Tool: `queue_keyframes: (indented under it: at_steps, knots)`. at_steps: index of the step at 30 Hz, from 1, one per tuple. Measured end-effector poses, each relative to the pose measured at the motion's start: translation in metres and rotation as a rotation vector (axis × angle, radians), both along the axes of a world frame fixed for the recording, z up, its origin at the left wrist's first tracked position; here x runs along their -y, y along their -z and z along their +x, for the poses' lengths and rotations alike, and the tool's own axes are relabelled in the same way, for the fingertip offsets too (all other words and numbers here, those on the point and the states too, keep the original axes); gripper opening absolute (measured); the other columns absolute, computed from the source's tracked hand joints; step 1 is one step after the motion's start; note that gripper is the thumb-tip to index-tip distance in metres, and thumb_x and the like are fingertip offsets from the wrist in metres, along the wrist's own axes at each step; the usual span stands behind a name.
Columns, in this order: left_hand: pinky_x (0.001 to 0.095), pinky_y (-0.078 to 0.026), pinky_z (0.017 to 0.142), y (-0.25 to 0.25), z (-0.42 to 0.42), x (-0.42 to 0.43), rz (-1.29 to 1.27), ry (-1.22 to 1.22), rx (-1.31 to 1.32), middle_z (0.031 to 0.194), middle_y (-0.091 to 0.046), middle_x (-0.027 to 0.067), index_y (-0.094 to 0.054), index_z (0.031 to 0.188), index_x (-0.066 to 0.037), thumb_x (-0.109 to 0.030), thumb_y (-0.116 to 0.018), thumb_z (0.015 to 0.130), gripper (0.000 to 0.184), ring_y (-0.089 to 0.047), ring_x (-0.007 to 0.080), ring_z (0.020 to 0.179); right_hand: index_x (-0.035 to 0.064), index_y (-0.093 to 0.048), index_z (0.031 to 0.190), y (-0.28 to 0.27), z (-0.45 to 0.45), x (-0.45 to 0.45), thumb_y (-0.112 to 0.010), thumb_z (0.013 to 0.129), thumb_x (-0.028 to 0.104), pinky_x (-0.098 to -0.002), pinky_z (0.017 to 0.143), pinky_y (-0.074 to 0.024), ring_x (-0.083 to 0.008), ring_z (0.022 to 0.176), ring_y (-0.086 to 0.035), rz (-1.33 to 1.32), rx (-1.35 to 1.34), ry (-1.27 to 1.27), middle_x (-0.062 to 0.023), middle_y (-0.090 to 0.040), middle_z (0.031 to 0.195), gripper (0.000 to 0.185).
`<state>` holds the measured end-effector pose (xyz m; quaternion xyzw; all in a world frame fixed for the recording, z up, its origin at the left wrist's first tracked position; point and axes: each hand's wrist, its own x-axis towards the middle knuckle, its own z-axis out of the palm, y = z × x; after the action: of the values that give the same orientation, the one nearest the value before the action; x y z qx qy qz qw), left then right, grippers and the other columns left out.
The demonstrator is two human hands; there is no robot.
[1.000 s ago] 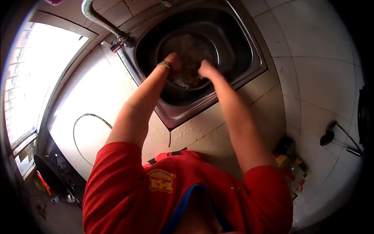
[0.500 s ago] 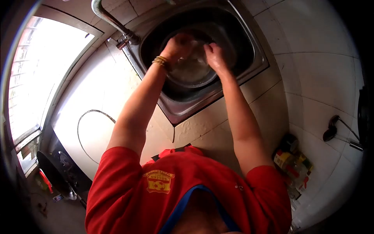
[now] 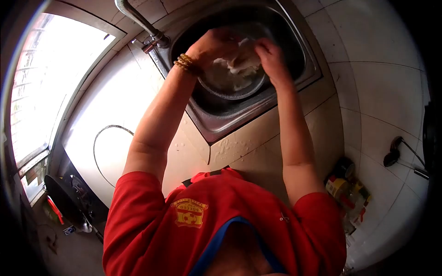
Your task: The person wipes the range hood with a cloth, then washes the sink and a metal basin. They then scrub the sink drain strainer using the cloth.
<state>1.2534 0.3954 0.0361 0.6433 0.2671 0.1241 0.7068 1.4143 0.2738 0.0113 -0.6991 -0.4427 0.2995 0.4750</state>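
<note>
A round metal bowl (image 3: pixel 230 95) with cloudy water sits in the steel sink (image 3: pixel 212 129). Above the bowl, a pale, wet, limp piece (image 3: pixel 244 57) hangs between my two hands; what it is I cannot make out. My left hand (image 3: pixel 214 46), with a beaded bracelet (image 3: pixel 183 62) at the wrist, is closed on its left side, fingers partly hidden in shade. On the other side my right hand (image 3: pixel 271 57) pinches its right edge with curled fingers. More pale matter lies in the water below.
A curved faucet (image 3: pixel 142 23) stands at the sink's upper left. A thin hose (image 3: pixel 99 138) loops over the counter (image 3: pixel 184 138). Bottles (image 3: pixel 343 191) stand at the lower right, near ladles (image 3: pixel 392 156) on the tiled wall. A black pan (image 3: pixel 62 198) is at the lower left.
Both hands have come up out of the bowl, and the pale piece is now lifted between them. The right hand has moved a little to the right.
</note>
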Motion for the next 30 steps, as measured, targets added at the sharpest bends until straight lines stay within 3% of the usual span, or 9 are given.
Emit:
queue_keyframes:
  at_steps: [4,9,11,13,15,18,21,25,30]
  knots:
    - [0.0233,-0.045,0.059,-0.019,0.01,0.012,-0.017,0.065,0.16,0.081,-0.06,0.0034,-0.059,0.097,-0.001,-0.01,-0.059,0.079,0.02,-0.055,0.01,0.069,0.0038,-0.06,0.093,-0.013,-0.003,-0.002,-0.052,0.089,0.03,-0.0301,0.06,-0.0434,-0.016,0.065,-0.055,-0.022,0.032,0.024,-0.0074,-0.059,0.076,0.028]
    - [0.0247,-0.049,0.068,0.115,0.033,0.015,0.271,0.016,-0.065,0.092,-0.061,0.0065,-0.052,0.114,0.0,-0.009,-0.06,0.079,0.037,-0.058,0.0136,0.078,0.0087,-0.058,0.105,0.087,-0.014,-0.015,-0.058,0.084,0.037,-0.0269,0.052,-0.0491,-0.016,0.065,-0.061,-0.462,-0.592,0.232,-0.0063,-0.062,0.088,0.035]
    - [0.034,-0.05,0.06,0.133,0.023,0.038,-0.291,-0.088,-0.106,0.074,-0.062,0.0188,-0.06,0.086,0.001,-0.008,-0.061,0.067,0.022,-0.063,0.0268,0.068,0.0074,-0.058,0.101,0.158,-0.022,-0.011,-0.057,0.084,0.034,-0.0301,0.054,-0.0493,-0.0203,0.067,-0.061,-0.433,-0.564,0.235,-0.0071,-0.062,0.084,0.032]
    - [0.0357,-0.049,0.065,0.168,0.001,0.039,0.473,0.061,0.068,0.074,-0.062,0.0185,-0.06,0.086,0.0,-0.01,-0.061,0.069,0.019,-0.061,0.0294,0.072,0.0061,-0.058,0.098,0.22,-0.031,-0.007,-0.055,0.084,0.032,-0.0333,0.055,-0.0496,-0.0245,0.068,-0.061,-0.049,-0.409,0.224,-0.0079,-0.063,0.08,0.029]
    - [0.0369,-0.048,0.07,0.172,-0.013,0.044,0.788,0.09,0.108,0.076,-0.062,0.0173,-0.058,0.089,-0.002,-0.011,-0.06,0.072,0.019,-0.061,0.0303,0.077,0.0045,-0.058,0.093,0.181,-0.039,-0.006,-0.054,0.084,0.028,-0.0386,0.062,-0.0497,-0.0321,0.069,-0.061,0.226,-0.262,0.355,-0.0106,-0.063,0.074,0.025]
    - [0.0345,-0.045,0.084,0.179,-0.03,0.033,0.28,-0.274,-0.219,0.105,-0.056,0.0174,-0.045,0.113,-0.001,-0.009,-0.061,0.073,0.043,-0.055,0.0307,0.1,0.0008,-0.057,0.087,0.055,-0.019,-0.018,-0.053,0.083,0.018,-0.0378,0.066,-0.0459,-0.041,0.078,-0.055,-0.195,0.306,-0.005,-0.0228,-0.059,0.084,0.018]
    - [0.0342,-0.03,0.103,0.127,-0.026,0.027,0.204,-0.178,0.072,0.133,-0.036,0.0213,-0.024,0.136,-0.006,-0.018,-0.077,0.061,0.093,-0.034,0.031,0.126,0.0009,-0.057,0.086,-0.014,-0.015,-0.011,-0.053,0.085,0.016,-0.0287,0.064,-0.0447,-0.0213,0.068,-0.057,0.026,0.258,-0.164,-0.011,-0.059,0.076,0.016]
    - [0.0303,-0.03,0.102,0.086,-0.004,0.028,0.827,-0.109,-0.038,0.138,-0.034,0.0111,-0.02,0.138,-0.005,-0.016,-0.076,0.066,0.092,-0.035,0.0218,0.125,0.0015,-0.059,0.091,-0.081,-0.019,0.004,-0.054,0.086,0.017,-0.024,0.066,-0.0431,-0.0099,0.074,-0.053,0.021,-0.005,-0.262,-0.002,-0.057,0.08,0.017]
    - [0.0313,-0.044,0.083,0.075,0.005,0.025,0.06,-0.222,0.238,0.105,-0.057,0.0093,-0.05,0.112,-0.004,-0.012,-0.069,0.067,0.049,-0.054,0.0212,0.097,0.0063,-0.058,0.089,-0.062,-0.001,0.029,-0.059,0.082,0.025,-0.0252,0.06,-0.0447,-0.0119,0.073,-0.055,0.154,-0.327,0.159,-0.0016,-0.057,0.083,0.02]
